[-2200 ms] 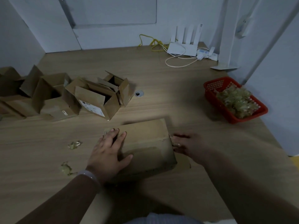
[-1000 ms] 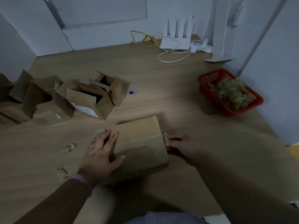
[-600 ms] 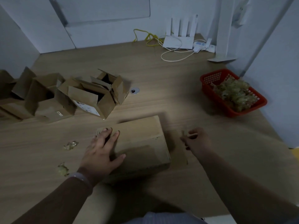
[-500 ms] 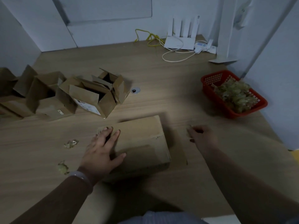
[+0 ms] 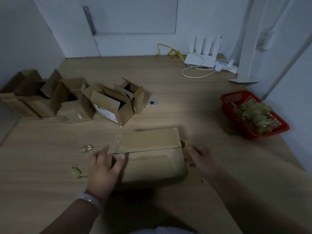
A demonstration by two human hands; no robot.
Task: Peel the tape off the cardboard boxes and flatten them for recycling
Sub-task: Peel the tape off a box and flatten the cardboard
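A closed cardboard box (image 5: 150, 159) lies on the wooden table (image 5: 194, 107) just in front of me. Its top seam shows a dark gap, with tape residue along it. My left hand (image 5: 104, 168) grips the box's left end, thumb on top and fingers down the side. My right hand (image 5: 200, 157) is at the box's right end and pinches a crumpled strip of clear tape (image 5: 184, 144) that sits at the seam's end.
Several opened cardboard boxes (image 5: 108, 102) stand in a row at the left. A red basket (image 5: 236, 96) full of tape wads sits at the right edge. Two tape scraps (image 5: 87, 148) lie left of the box. A white router (image 5: 202, 58) and cables are at the back.
My left hand slid from flat on the box top to its left end. My right hand pulled away to the right, then came back to the box's right end.
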